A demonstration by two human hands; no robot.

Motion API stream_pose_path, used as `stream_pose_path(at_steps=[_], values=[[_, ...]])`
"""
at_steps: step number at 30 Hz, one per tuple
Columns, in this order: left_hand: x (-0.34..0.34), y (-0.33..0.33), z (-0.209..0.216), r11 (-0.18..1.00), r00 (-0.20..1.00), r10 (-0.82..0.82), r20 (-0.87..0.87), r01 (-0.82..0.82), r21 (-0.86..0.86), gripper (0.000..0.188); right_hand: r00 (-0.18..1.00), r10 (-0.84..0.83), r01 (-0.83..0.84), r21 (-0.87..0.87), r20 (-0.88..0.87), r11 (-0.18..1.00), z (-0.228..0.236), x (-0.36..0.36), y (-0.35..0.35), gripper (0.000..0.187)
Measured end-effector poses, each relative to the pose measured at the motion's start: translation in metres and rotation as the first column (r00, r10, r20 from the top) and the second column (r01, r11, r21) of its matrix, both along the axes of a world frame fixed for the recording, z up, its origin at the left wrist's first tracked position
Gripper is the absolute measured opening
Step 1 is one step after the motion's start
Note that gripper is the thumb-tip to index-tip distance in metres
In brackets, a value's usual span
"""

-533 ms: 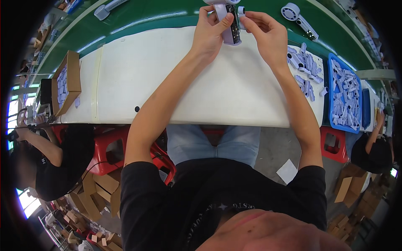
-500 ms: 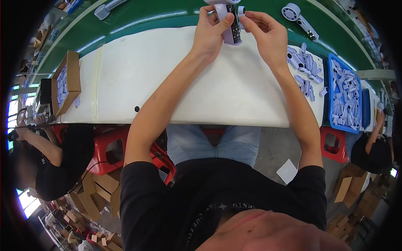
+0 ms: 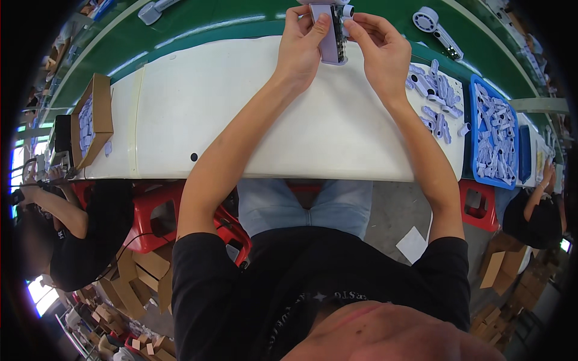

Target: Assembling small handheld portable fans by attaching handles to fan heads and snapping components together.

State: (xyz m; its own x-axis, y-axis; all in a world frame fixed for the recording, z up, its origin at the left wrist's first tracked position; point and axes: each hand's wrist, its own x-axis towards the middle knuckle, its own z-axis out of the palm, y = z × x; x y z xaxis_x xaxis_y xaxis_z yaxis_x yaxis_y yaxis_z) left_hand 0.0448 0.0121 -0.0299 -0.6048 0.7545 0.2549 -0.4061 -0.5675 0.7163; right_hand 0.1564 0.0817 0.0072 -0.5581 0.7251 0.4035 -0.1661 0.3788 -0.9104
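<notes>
At the table's far edge, my left hand (image 3: 301, 53) is closed around the pale lavender handle of a handheld fan (image 3: 329, 47). The handle stands roughly upright, its right side uncovered, with dark electronics (image 3: 338, 36) showing inside. The top of the fan is cut off by the picture's upper edge. My right hand (image 3: 386, 57) pinches a small lavender plastic cover (image 3: 347, 12) with a dark round end, held against the handle's uncovered side. Fingers hide most of this cover.
Loose lavender plastic parts (image 3: 442, 93) lie right on the white table (image 3: 265, 129), beside a blue basket (image 3: 475, 150) of similar pieces. A cardboard box (image 3: 103, 114) of parts stands left. Handheld fans (image 3: 442, 39) rest on the green conveyor (image 3: 229, 21). Co-workers sit at both sides.
The handle has turned slightly, so less of its electronics shows. My right hand has brought the cover closer to the handle.
</notes>
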Motion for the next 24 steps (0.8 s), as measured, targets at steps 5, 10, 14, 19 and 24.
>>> stream_pose_path(at_steps=[5, 10, 14, 19, 24], values=[[0.0, 0.001, -0.004, 1.0, 1.0, 0.024, -0.007, -0.024, -0.005, 0.02, 0.998, -0.022, 0.02, 0.029, 0.059, 0.999, 0.003, 0.0, -0.003, 0.026], [-0.001, 0.0, -0.004, 0.999, 0.998, 0.045, -0.051, -0.045, -0.009, 0.02, 0.987, -0.046, 0.03, 0.102, 0.157, 0.994, 0.003, 0.001, -0.002, 0.026], [-0.001, -0.001, -0.004, 0.993, 0.988, 0.089, -0.125, -0.097, -0.061, 0.024, 0.973, -0.052, -0.001, 0.232, 0.224, 0.973, 0.006, 0.003, 0.002, 0.025], [0.008, -0.003, -0.004, 0.97, 0.967, 0.159, -0.2, -0.191, -0.148, 0.044, 0.958, -0.027, -0.045, 0.244, 0.286, 0.969, 0.01, 0.005, 0.003, 0.022], [0.012, -0.005, 0.0, 0.94, 0.948, 0.193, -0.252, -0.252, -0.228, 0.052, 0.952, -0.087, -0.048, 0.423, 0.295, 0.905, 0.012, 0.006, -0.013, 0.018]])
